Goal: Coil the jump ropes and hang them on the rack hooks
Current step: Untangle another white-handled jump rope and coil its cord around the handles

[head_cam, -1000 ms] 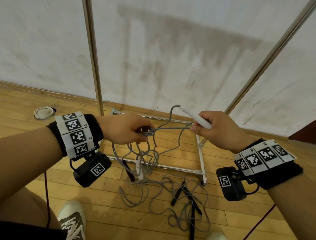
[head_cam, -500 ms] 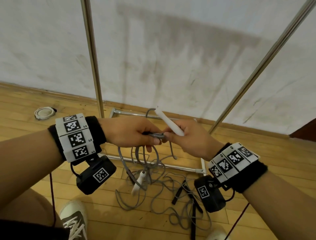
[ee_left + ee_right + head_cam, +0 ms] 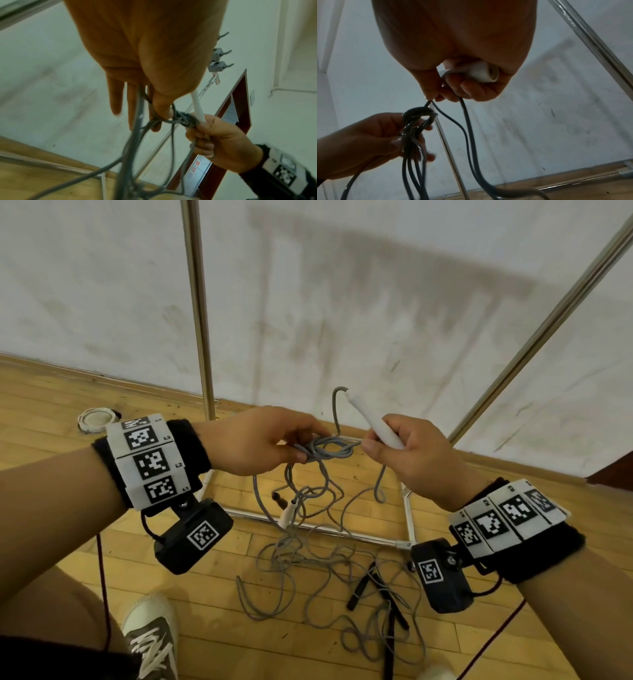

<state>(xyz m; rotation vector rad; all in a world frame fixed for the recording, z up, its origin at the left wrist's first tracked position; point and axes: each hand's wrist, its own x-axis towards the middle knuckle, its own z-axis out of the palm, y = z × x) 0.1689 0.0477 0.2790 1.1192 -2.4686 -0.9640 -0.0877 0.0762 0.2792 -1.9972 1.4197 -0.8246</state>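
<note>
The rack (image 3: pixel 199 313) stands against the wall, two slanting uprights and a floor frame in the head view; its hooks (image 3: pixel 221 59), three that I can count, show only in the left wrist view, up and to the right of both hands. On the wooden floor (image 3: pixel 51 392) lies a grey tangle, with black rope handles (image 3: pixel 373 587) among it; how many ropes it holds I cannot tell. The grey jump rope (image 3: pixel 325 448) being coiled hangs between the hands, its wrapped bundle lying roughly crosswise, loops trailing to the floor. The left hand (image 3: pixel 253 440) pinches the bundle; the right hand (image 3: pixel 407 455) grips one white handle (image 3: pixel 371 419), pointing up and away, just right of the wrap. A second white handle (image 3: pixel 286 513) dangles below. The next move, I judge, turns on the right hand drawing its end leftward around the bundle
</note>
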